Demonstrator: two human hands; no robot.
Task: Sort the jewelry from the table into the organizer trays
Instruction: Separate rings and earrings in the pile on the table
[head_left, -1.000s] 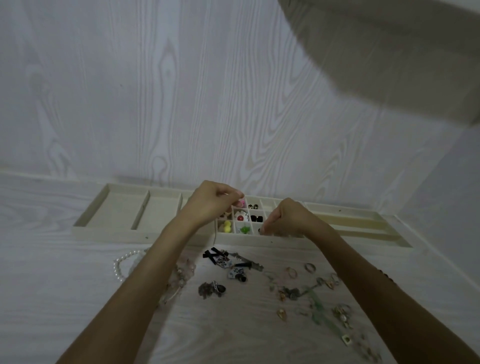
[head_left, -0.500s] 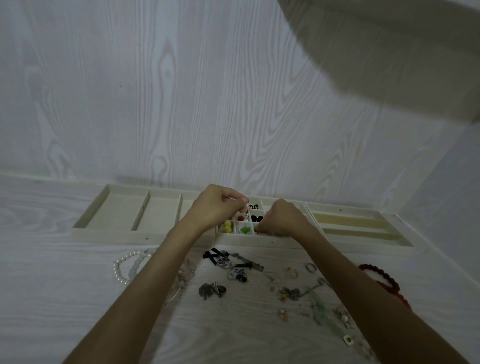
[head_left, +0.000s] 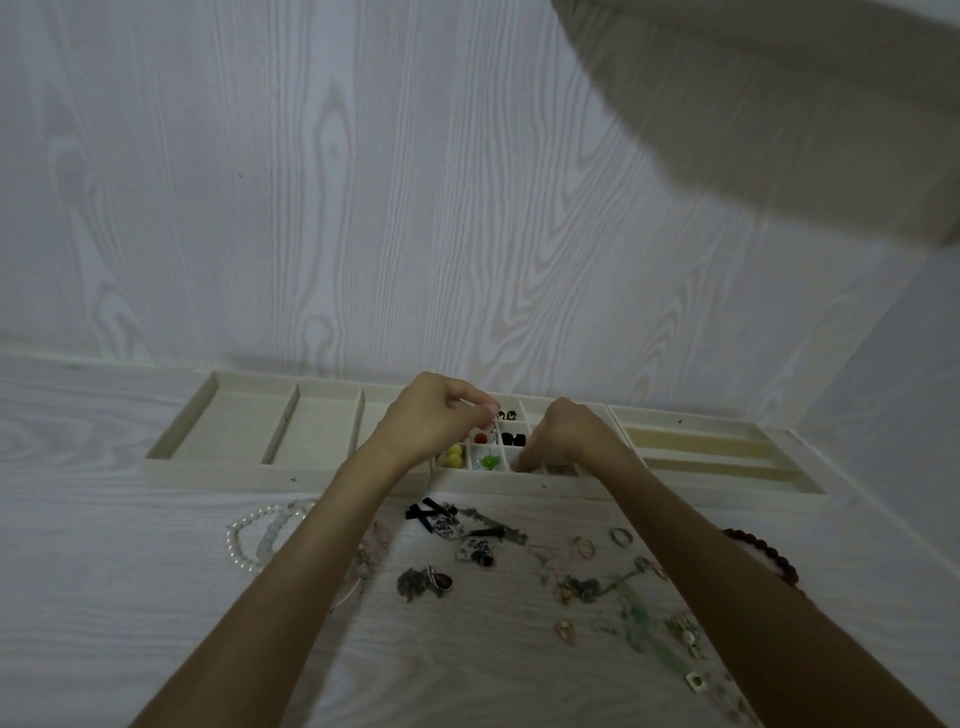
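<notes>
Three pale organizer trays stand in a row against the wall. The middle grid tray holds yellow beads, a green piece, a red piece and black pieces in small cells. My left hand hovers over the grid's back cells with thumb and fingers pinched; anything between them is too small to see. My right hand is curled, its fingertips down in a front cell. Loose jewelry lies on the table in front: a black bow, rings, a grey brooch.
The left tray has long compartments, and so does the right tray. A pearl bracelet lies left of my left arm. A dark red bead bracelet and a green necklace lie by my right arm.
My right hand has moved left and lowered its fingertips into a front cell of the grid tray. My left hand has stayed over the back cells, still pinched.
</notes>
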